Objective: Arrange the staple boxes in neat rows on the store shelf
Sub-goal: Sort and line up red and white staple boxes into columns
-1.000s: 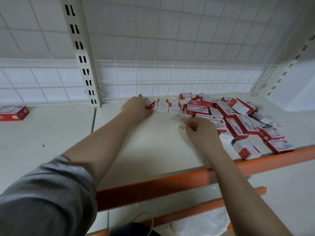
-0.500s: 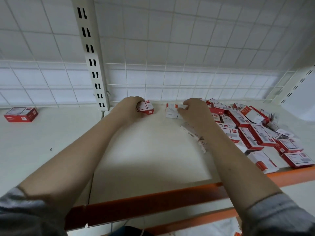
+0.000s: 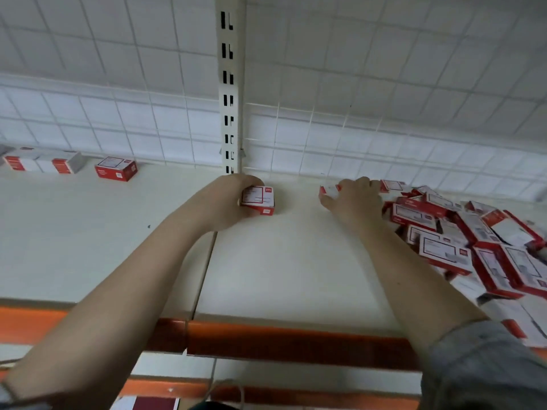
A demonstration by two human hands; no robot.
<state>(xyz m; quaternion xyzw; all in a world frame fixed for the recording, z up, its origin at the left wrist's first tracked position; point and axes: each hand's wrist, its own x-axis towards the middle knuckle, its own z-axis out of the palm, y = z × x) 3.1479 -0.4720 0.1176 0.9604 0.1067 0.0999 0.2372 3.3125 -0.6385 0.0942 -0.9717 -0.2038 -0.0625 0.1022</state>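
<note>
We note the left hand (image 3: 229,202) gripping one staple box (image 3: 258,200) at the shelf (image 3: 281,276) back; the right hand (image 3: 353,199) grips another box (image 3: 328,190) beside the loose pile (image 3: 461,241); risk: its forearm nudging boxes off the edge.

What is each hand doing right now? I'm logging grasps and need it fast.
Left hand: grips one staple box on the shelf.
Right hand: rests on boxes; grip cannot be told.

Glossy cardboard staple boxes (image 3: 461,232), matt smooth shelf (image 3: 281,261), glossy orange edge (image 3: 281,338), wire-grid back (image 3: 355,84)
</note>
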